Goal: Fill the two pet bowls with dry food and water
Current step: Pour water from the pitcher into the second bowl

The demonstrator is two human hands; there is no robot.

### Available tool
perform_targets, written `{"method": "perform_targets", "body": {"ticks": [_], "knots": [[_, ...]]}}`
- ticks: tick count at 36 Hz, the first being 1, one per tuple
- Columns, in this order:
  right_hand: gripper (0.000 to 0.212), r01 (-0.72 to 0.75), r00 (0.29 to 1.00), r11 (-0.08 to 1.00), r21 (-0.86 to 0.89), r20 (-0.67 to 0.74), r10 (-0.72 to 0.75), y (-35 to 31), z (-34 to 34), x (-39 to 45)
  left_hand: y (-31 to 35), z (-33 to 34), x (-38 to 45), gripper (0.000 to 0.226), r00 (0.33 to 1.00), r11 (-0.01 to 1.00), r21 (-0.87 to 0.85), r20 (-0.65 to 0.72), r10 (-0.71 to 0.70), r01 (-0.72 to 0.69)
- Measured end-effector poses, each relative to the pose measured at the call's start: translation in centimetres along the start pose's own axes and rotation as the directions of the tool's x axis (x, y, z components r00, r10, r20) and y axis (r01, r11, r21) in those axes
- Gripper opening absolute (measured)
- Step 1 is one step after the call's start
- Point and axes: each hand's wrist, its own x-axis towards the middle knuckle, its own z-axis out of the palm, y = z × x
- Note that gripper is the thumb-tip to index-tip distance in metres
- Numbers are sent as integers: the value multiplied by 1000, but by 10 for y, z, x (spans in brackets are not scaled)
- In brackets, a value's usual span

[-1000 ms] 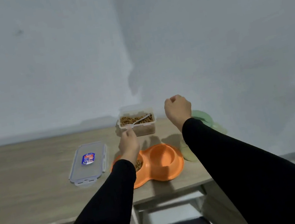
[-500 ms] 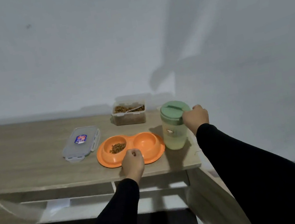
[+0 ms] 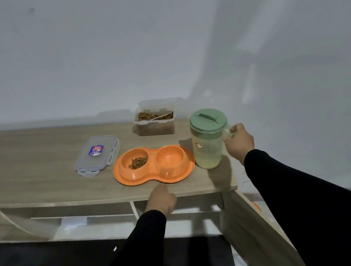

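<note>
The right hand (image 3: pixel 239 141), at centre right of the frame, has its fingers curled round the handle of the green-lidded jug (image 3: pixel 209 141), which stands upright on the counter (image 3: pixel 24 173) just beside the orange double bowl (image 3: pixel 153 165). The left hand (image 3: pixel 161 198) hovers at the counter's front edge just below the bowl, fingers loosely curled, holding nothing. The bowl's left well holds some kibble; its right well is dry. Behind, an open food container (image 3: pixel 155 121) holds kibble and a spoon, its lid (image 3: pixel 97 155) lying to the left, with bare counter beyond.
</note>
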Motion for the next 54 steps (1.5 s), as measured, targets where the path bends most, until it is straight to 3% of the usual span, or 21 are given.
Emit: {"method": "perform_targets", "body": {"ticks": [10,28,37,54], "knots": [[28,159,987,987,-23,9,-159,-7,-3,4,1,-6,4,62,984,979,202,175,-35,-1],[33,411,904,828,-382,290,-315,-59,-18,11,-2,-7,10,63,975,946,324,217,-44,-29],[36,439,891,754,-489,345,-295,-72,-10,1,-3,-9,9,64,971,943,332,234,-46,-35],[28,441,895,716,-542,322,-308,-68,8,1,-3,-10,7,63,969,943,332,241,-44,-40]]}}
